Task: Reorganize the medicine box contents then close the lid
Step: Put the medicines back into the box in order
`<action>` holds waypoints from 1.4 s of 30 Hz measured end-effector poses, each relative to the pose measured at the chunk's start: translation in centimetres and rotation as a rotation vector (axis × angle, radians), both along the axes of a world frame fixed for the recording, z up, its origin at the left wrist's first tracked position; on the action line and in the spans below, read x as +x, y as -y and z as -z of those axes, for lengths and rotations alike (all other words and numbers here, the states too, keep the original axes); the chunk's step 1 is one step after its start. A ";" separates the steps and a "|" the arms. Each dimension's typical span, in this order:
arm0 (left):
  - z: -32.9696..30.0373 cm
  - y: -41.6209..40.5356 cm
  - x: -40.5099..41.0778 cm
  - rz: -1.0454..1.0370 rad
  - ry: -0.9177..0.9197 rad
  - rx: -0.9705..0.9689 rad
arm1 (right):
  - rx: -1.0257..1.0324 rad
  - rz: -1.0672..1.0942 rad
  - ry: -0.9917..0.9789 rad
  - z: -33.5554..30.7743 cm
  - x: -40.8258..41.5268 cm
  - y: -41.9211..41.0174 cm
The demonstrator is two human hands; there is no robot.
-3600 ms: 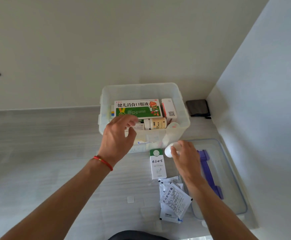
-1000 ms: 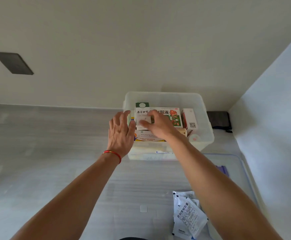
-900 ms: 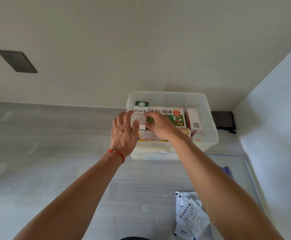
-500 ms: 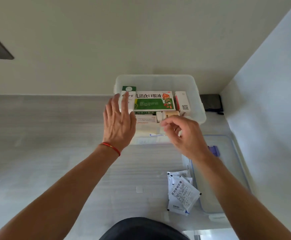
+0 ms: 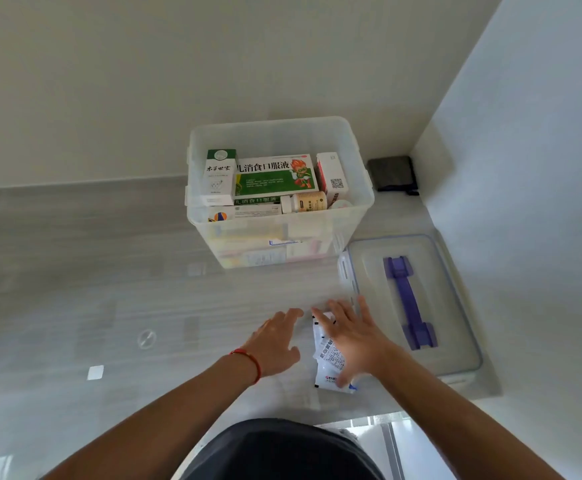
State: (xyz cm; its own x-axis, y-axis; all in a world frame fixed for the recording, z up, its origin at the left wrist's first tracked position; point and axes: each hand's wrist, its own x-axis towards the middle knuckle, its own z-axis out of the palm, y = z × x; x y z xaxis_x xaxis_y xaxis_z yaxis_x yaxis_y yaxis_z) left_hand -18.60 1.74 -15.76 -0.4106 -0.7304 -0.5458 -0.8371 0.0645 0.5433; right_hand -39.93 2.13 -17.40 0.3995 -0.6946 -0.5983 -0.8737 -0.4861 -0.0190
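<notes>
The clear plastic medicine box (image 5: 358,216) stands open near the back wall. Inside it, a white and green carton (image 5: 218,178) stands at the left, a large green box (image 5: 275,178) lies in the middle, a white and red carton (image 5: 332,178) at the right, and a small bottle (image 5: 305,201) lies in front. Its clear lid (image 5: 455,306) with a purple handle (image 5: 409,303) lies flat to the box's right. White medicine sachets (image 5: 327,358) lie on the counter. My right hand (image 5: 355,337) rests flat on them, fingers spread. My left hand (image 5: 275,341) lies open just left of them.
A dark folded cloth (image 5: 391,173) sits in the back right corner. The wall on the right runs close beside the lid. A small white square (image 5: 95,372) and a round clear mark (image 5: 147,338) lie on the grey counter at the left.
Both hands have drawn back from the box to the sachets near the counter's front. The white and green carton now stands inside the box at its left.
</notes>
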 end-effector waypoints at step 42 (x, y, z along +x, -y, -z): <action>-13.2 20.3 1.7 -0.805 -0.397 -0.363 | -0.028 0.939 1.105 -14.3 7.4 22.9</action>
State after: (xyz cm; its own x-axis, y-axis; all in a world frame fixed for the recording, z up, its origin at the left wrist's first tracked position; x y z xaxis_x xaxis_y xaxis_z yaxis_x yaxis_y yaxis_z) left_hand -16.87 -18.60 -2.58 0.1809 -0.9702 -0.1614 -0.4634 -0.2289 0.8561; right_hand -32.58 -20.77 -3.05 0.0384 -0.9608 -0.2745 -0.4101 0.2353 -0.8812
